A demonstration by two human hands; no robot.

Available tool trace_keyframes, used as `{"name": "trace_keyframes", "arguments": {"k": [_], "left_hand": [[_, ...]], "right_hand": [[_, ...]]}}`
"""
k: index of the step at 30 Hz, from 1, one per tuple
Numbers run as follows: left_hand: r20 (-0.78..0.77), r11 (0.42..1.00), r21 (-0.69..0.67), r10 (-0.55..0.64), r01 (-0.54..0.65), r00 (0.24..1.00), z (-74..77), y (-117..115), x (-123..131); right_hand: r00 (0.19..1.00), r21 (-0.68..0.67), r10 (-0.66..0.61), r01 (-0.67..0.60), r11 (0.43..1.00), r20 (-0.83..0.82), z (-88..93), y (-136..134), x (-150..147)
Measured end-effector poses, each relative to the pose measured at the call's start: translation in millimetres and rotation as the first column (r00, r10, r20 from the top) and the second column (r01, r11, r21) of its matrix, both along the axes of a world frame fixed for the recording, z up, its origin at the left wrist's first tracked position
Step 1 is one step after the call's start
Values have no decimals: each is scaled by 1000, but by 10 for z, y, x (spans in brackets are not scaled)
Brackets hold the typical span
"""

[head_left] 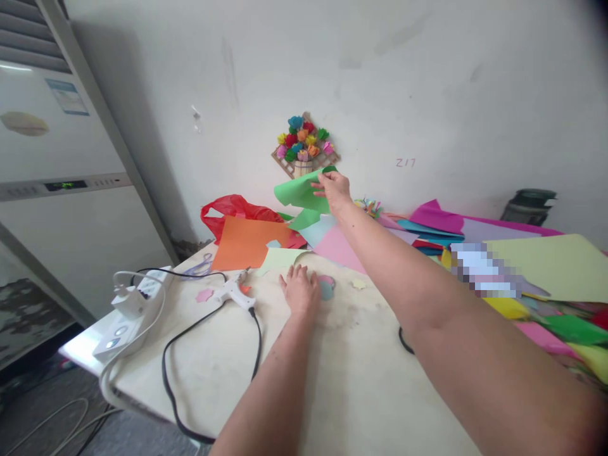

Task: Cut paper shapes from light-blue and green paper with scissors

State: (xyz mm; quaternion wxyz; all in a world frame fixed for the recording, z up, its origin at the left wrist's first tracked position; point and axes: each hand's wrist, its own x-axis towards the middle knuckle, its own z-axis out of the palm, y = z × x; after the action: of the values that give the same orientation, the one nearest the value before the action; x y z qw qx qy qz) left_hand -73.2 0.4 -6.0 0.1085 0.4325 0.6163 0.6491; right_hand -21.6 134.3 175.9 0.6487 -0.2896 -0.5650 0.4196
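My right hand [334,190] pinches the edge of a green paper sheet [301,191], which curls as it hangs above the back of the table. My left hand [300,288] rests on the tabletop with its fingers stretched out, at the near edge of a pale green sheet [280,258]. Just right of these fingers lies a small blue-grey paper piece [326,289]. A yellow paper flower shape [358,284] is farther right. An orange sheet [244,244] and a pink sheet [335,249] lie behind. Left of my left hand is a white glue gun [235,293].
A power strip [135,316] with a plug and cables sits at the left table edge. Scissors [198,267] and a red plastic bag [237,208] are at the back left. Coloured papers [555,266] pile up on the right. Paper flowers [303,139] hang on the wall.
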Motion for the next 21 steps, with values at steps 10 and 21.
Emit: {"name": "trace_keyframes", "arguments": {"k": [10, 21], "left_hand": [[-107, 983, -136, 112, -126, 988, -79, 281, -150], [-620, 696, -619, -151, -363, 770, 30, 584, -372]], "right_hand": [[968, -21, -220, 224, 974, 124, -156, -18, 521], [985, -91, -53, 38, 995, -162, -308, -79, 853]]}}
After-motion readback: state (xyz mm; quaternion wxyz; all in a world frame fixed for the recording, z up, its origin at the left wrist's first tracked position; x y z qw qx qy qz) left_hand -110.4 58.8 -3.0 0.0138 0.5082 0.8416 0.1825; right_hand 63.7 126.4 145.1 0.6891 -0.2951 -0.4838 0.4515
